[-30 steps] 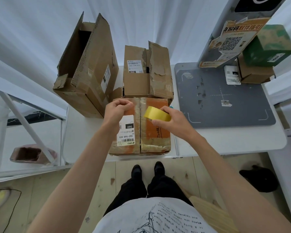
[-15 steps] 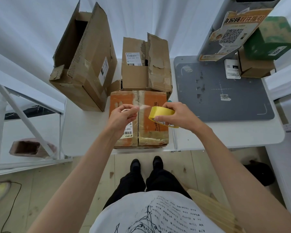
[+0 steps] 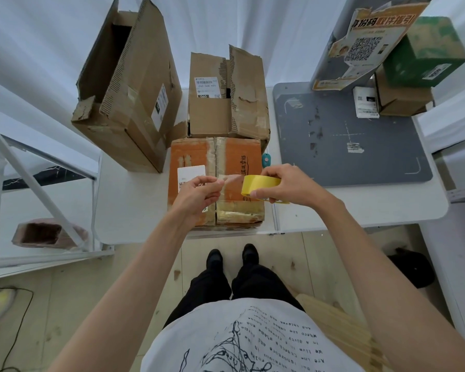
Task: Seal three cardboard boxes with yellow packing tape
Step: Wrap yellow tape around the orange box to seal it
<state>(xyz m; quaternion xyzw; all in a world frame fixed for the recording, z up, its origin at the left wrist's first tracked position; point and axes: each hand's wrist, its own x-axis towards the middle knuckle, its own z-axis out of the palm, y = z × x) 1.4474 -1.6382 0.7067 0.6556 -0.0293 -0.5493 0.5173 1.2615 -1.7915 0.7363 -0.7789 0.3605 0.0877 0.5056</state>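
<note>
1. Gripping the yellow tape roll (image 3: 262, 183), the right hand (image 3: 290, 185) curls its fingers and thumb around the ring just right of frame centre.
2. Its partner, the left hand (image 3: 199, 193), pinches the free tape end (image 3: 230, 179) between thumb and fingertips; a short translucent strip spans the small gap to the roll, running left to right.
3. Both hands hover over the near half of the orange box (image 3: 216, 181), which sits at the table's (image 3: 134, 208) front edge in mid-frame, flaps closed.
4. Its centre seam (image 3: 215, 162) runs away from the person, top to bottom in the frame, so the drawn strip lies crosswise to it; my reading is that the strip must turn to follow the seam before it goes down.
5. The seam lies between the hands, the left slightly nearer.
6. Two more brown boxes wait behind: a middle box (image 3: 226, 95) in the upper centre and a tall box (image 3: 129, 84) in the upper left, both with flaps up.
</note>
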